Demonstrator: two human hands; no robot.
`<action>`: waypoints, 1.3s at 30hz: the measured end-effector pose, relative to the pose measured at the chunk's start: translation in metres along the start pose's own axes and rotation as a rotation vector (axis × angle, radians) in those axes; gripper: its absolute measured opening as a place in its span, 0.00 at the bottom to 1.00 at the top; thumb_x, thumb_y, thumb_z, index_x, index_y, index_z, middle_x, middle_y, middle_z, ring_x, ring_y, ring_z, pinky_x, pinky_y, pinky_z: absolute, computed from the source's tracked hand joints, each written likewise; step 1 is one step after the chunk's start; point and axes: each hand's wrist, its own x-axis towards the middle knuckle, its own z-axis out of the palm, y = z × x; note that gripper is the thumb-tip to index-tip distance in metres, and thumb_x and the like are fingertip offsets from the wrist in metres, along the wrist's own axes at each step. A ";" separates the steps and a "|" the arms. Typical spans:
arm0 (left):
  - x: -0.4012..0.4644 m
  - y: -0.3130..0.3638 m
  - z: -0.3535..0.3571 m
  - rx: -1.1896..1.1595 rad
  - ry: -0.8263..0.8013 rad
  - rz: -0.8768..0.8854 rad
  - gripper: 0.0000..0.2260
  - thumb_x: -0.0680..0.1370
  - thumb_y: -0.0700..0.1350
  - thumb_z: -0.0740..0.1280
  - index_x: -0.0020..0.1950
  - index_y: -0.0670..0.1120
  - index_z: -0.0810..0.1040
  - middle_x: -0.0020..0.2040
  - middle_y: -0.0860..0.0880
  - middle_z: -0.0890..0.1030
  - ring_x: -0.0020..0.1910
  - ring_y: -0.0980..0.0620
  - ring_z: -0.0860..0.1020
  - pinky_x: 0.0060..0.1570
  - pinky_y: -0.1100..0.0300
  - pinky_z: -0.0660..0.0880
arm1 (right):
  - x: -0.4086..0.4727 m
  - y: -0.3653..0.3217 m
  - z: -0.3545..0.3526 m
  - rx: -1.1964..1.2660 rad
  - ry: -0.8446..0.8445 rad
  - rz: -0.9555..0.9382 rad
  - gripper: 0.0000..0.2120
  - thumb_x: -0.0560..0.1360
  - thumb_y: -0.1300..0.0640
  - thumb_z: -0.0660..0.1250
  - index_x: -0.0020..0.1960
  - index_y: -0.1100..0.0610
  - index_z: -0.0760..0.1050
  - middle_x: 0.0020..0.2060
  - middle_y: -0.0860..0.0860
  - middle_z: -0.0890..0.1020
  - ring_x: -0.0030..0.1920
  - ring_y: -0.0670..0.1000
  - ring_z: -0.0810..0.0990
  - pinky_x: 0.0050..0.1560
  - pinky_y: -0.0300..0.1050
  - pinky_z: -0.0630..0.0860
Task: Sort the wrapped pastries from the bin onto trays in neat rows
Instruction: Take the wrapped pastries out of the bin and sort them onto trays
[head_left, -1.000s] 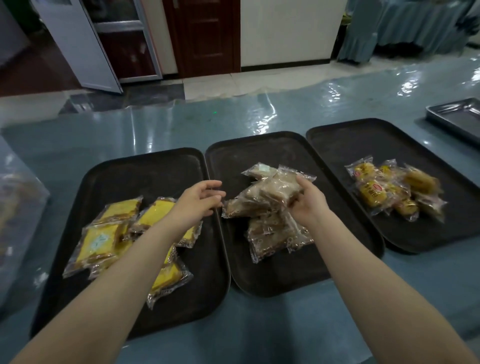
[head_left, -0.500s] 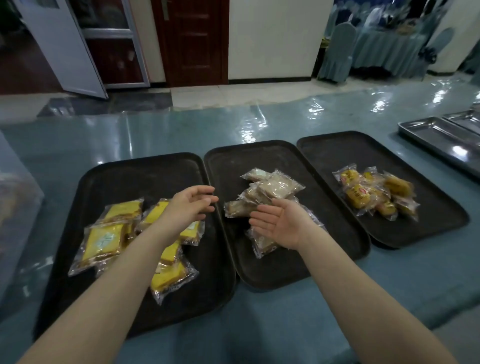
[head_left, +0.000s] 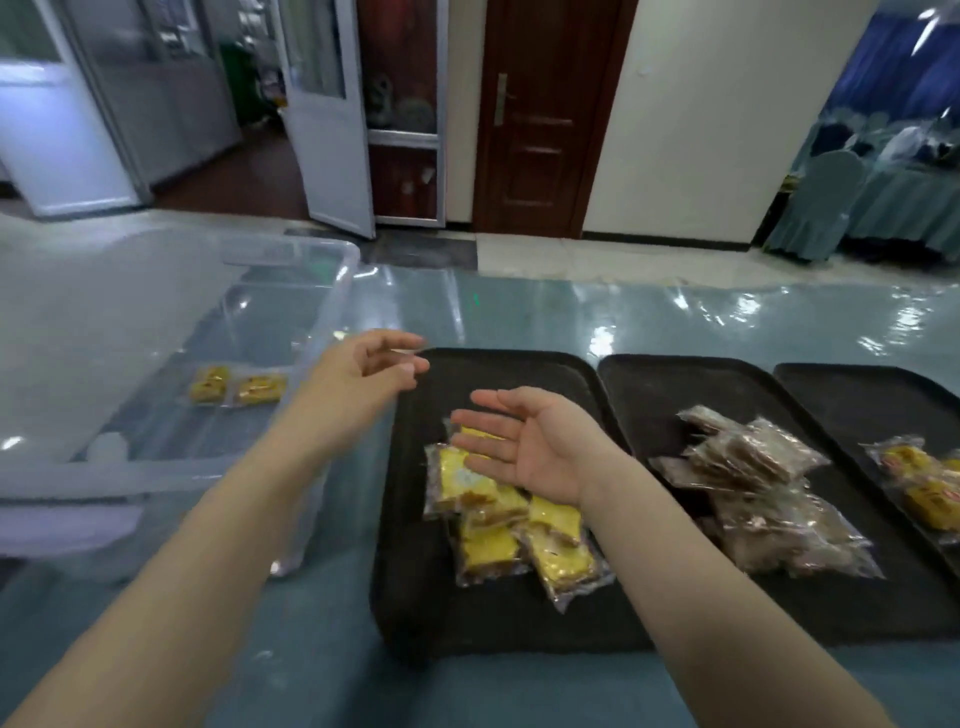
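Observation:
A clear plastic bin (head_left: 291, 260) stands at the left with two yellow wrapped pastries (head_left: 236, 387) on its bottom. My left hand (head_left: 363, 371) hovers open between the bin's right wall and the left black tray (head_left: 415, 597). On that tray lies a heap of yellow wrapped cakes (head_left: 509, 525). My right hand (head_left: 524, 441) floats palm up and open above the heap, holding nothing. The middle tray (head_left: 649, 384) carries a pile of brown wrapped pastries (head_left: 763, 483). The right tray (head_left: 841, 379) holds yellow round pastries (head_left: 919, 478), cut off by the frame edge.
The trays sit side by side on a table covered in glossy blue-green plastic (head_left: 623, 317). Behind it are a tiled floor, an open white door (head_left: 327, 114), a brown door (head_left: 540, 114) and covered chairs (head_left: 815, 202) at the far right.
The view has swung left, bringing the bin into sight. My right hand let go of a brown pastry over the middle tray and moved left, palm up. My left hand shifted toward the bin.

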 end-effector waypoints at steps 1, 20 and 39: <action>-0.007 -0.001 -0.028 -0.008 0.031 0.010 0.11 0.76 0.34 0.64 0.52 0.49 0.77 0.43 0.53 0.84 0.39 0.63 0.80 0.38 0.73 0.71 | 0.006 0.006 0.025 -0.013 -0.024 -0.001 0.12 0.80 0.55 0.56 0.57 0.58 0.75 0.49 0.57 0.84 0.48 0.57 0.83 0.49 0.53 0.78; -0.040 -0.091 -0.297 0.941 0.193 -0.169 0.20 0.77 0.49 0.64 0.68 0.52 0.69 0.64 0.47 0.76 0.59 0.43 0.75 0.50 0.53 0.69 | 0.114 0.047 0.241 -1.087 -0.013 -0.342 0.10 0.76 0.55 0.67 0.57 0.50 0.75 0.53 0.49 0.80 0.52 0.49 0.80 0.52 0.47 0.79; -0.031 -0.100 -0.286 1.211 0.264 -0.352 0.30 0.76 0.60 0.55 0.75 0.49 0.55 0.75 0.45 0.60 0.76 0.41 0.45 0.69 0.35 0.41 | 0.218 0.104 0.226 -2.551 -0.472 0.176 0.25 0.82 0.47 0.51 0.77 0.53 0.56 0.76 0.57 0.55 0.75 0.62 0.55 0.72 0.63 0.54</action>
